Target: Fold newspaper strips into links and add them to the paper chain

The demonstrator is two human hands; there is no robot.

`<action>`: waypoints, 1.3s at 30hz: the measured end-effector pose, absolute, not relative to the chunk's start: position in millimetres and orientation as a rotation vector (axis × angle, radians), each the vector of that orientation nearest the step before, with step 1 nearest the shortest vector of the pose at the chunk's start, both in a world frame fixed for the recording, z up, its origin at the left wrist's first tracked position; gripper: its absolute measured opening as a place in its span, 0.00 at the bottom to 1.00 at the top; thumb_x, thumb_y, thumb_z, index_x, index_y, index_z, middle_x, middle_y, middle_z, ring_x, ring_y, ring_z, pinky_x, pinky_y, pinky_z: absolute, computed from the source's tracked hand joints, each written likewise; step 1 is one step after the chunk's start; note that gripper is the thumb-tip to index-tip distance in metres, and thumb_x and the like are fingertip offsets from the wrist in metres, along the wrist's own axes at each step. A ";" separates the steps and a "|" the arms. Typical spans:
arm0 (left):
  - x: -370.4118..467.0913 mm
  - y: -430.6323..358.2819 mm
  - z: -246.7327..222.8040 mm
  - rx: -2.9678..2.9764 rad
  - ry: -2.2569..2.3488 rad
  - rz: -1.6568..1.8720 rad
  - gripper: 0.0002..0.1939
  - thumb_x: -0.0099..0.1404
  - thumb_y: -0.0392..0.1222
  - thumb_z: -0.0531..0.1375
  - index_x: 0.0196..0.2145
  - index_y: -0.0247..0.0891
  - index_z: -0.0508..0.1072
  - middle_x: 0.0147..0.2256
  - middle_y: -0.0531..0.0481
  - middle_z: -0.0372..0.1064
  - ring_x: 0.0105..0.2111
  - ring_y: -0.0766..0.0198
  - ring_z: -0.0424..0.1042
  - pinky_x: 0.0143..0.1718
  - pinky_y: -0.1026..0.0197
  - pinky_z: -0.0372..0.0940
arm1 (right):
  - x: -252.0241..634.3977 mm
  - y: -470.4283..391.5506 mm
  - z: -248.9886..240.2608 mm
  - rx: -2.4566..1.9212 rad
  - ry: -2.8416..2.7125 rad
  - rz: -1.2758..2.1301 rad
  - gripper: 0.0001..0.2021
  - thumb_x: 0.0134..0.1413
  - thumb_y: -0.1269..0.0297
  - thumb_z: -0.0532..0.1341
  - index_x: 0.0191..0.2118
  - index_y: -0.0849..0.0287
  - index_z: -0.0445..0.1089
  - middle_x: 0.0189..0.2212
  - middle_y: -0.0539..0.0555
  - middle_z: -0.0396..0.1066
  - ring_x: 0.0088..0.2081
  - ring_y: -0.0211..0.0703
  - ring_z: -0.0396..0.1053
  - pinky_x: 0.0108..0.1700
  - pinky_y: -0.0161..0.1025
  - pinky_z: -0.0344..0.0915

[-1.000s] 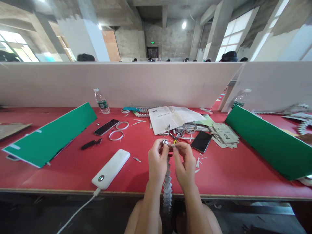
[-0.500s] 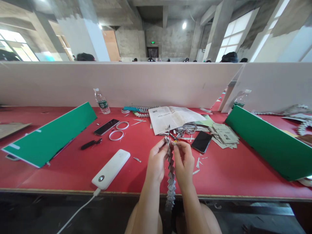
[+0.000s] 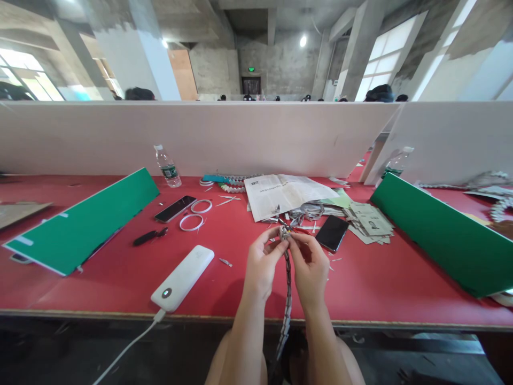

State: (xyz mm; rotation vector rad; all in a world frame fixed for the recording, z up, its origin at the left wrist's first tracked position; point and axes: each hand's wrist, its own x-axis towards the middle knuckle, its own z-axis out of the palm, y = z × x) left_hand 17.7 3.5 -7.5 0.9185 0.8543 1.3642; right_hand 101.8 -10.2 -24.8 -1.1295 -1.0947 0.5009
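Observation:
A long grey-and-white chain of folded paper links (image 3: 287,291) hangs from my fingers and drops past the table edge between my forearms. My left hand (image 3: 262,263) pinches the chain's upper end between thumb and fingers. Close against it, my right hand (image 3: 310,264) is also closed on that end, its fingertips almost meeting the left ones. The exact fold between the fingertips is too small to make out. Just behind my hands lie red-handled scissors (image 3: 302,230), partly hidden, and a pile of folded paper strips (image 3: 308,213).
A newspaper sheet (image 3: 280,192), a black phone (image 3: 332,233) and printed paper pieces (image 3: 371,222) lie on the red table. To the left are a white power bank (image 3: 184,278), tape rings (image 3: 191,222), another phone (image 3: 175,209) and a bottle (image 3: 168,168). Green boards (image 3: 88,222) flank both sides.
Both hands have come together and shifted slightly right. The chain has turned, showing its narrow edge now rather than its zigzag face.

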 end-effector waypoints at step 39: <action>14.8 3.6 -11.6 1.132 0.942 1.243 0.20 0.52 0.40 0.64 0.44 0.36 0.75 0.41 0.43 0.75 0.41 0.56 0.73 0.44 0.56 0.67 | 122.6 -12.6 -20.1 -1.211 -1.116 0.599 0.06 0.50 0.63 0.61 0.30 0.60 0.71 0.27 0.52 0.74 0.29 0.41 0.71 0.32 0.37 0.68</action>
